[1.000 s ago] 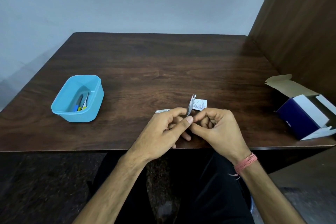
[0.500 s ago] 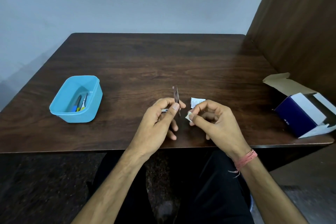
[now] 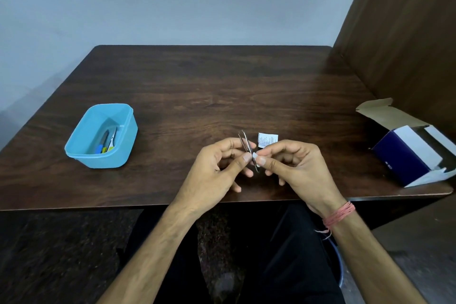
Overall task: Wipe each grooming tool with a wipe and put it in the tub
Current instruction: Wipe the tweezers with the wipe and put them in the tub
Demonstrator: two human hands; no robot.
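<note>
Steel tweezers are standing up in our left hand, pinched between thumb and fingers above the wooden table. Our right hand is pinching a small white wipe against their lower end, so we are judging the wiping step underway. Next we are probably needing a carry left to the blue tub, where other tools are lying.

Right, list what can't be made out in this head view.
- Tools in the tub: too small to name.
- Wipe: mostly hidden by the right hand.
- Tweezers: lower end behind the left hand.
- Sachet print: too small to read.
- Box: cut off by the right edge.
</note>
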